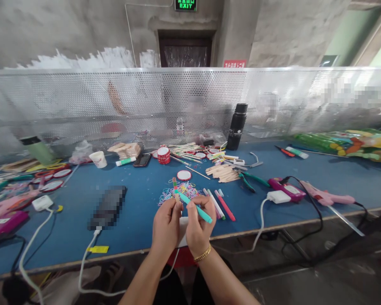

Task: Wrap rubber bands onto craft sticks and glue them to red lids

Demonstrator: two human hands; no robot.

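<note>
Wooden craft stick (175, 185), pinched by the left hand (165, 224) in front of the rubber-band pile (166, 196), seems steadied for the turquoise marker (205, 215), which the right hand (198, 231) pinches pen-like.

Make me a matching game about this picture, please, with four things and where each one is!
Things:
1. Exit sign
2. Turquoise marker
3. Black flask
4. Craft stick with coloured bands

Places:
A. Held in the left hand
B. Above the dark doorway
C. Held in the right hand
D. Standing on the blue table near the perforated metal screen

Right pairs: 1-B, 2-C, 3-D, 4-A
</note>
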